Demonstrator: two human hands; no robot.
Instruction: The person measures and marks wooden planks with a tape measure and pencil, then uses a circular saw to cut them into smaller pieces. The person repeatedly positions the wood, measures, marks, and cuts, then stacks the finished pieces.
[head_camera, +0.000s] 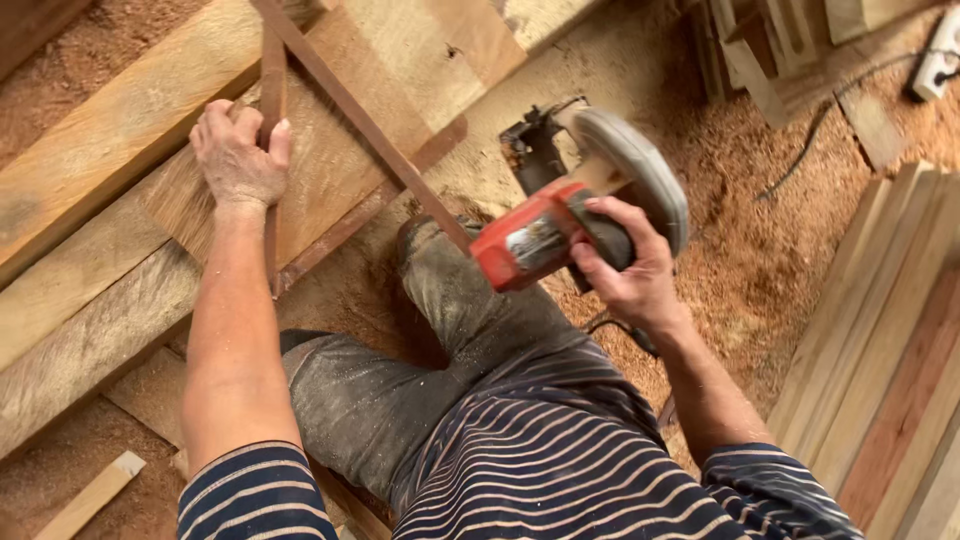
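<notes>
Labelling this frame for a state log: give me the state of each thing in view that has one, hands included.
Left hand: gripping a thin brown wood strip.
Right hand: closed on the red and grey handheld circular saw, lifted clear of the wood.
Wide pale wooden board: lying flat under the strip.
White power strip: on the sawdust floor, cable attached.

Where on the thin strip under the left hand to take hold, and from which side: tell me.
Probably at the upper end of the thin wooden strip, where the left hand already rests. Come from above, fingers over its narrow edges: it lies flat on the wide board, so only top and edges are exposed.
</notes>
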